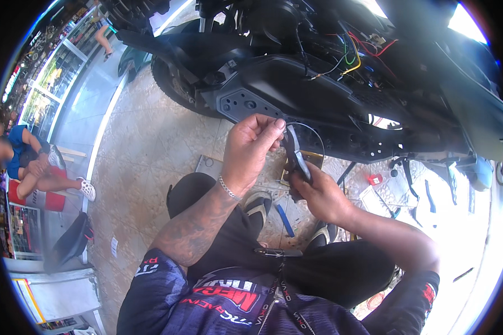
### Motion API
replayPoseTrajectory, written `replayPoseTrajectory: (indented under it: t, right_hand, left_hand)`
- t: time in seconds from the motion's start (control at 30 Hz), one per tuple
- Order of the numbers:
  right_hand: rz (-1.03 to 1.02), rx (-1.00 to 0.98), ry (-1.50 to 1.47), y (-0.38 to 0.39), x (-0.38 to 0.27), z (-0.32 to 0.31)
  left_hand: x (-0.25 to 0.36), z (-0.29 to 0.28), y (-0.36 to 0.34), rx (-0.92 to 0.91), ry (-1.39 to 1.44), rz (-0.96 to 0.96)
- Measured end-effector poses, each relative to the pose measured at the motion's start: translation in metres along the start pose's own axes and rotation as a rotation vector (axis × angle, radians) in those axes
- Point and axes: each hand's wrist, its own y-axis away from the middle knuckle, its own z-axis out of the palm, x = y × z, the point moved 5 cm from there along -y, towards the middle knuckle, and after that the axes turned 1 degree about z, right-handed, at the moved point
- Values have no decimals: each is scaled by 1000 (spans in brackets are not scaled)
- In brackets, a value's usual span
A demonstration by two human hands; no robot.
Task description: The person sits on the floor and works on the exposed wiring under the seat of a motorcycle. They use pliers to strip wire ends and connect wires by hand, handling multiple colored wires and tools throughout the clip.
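In front of the motor scooter [279,84], my left hand [248,148] is closed, thumb and forefinger pinching the end of a thin dark wire [317,133]. The wire arcs over to the right and drops toward my right hand [324,195]. That hand is wrapped round a pair of dark pliers [298,156], whose jaws point up and meet the wire close to my left fingertips. Whether the jaws are closed on the wire, I cannot tell. Loose red, green and yellow wires [352,58] hang out of the scooter's opened body above.
A blue strip-shaped tool [285,220] lies on the tiled floor between my shoes. Further right are a small red object [375,179] and a white tray [374,201]. Another person [31,162] sits at the far left on a red seat [53,200].
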Motion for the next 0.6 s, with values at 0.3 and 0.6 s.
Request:
replayPoseTrajectory:
  t: [0.3, 0.6]
  right_hand:
    - [-163, 80, -37, -13, -27, 10]
    - [-246, 162, 172, -21, -48, 7]
  left_hand:
    - [5, -11, 2, 11, -61, -11]
    - [12, -24, 2, 23, -16, -22]
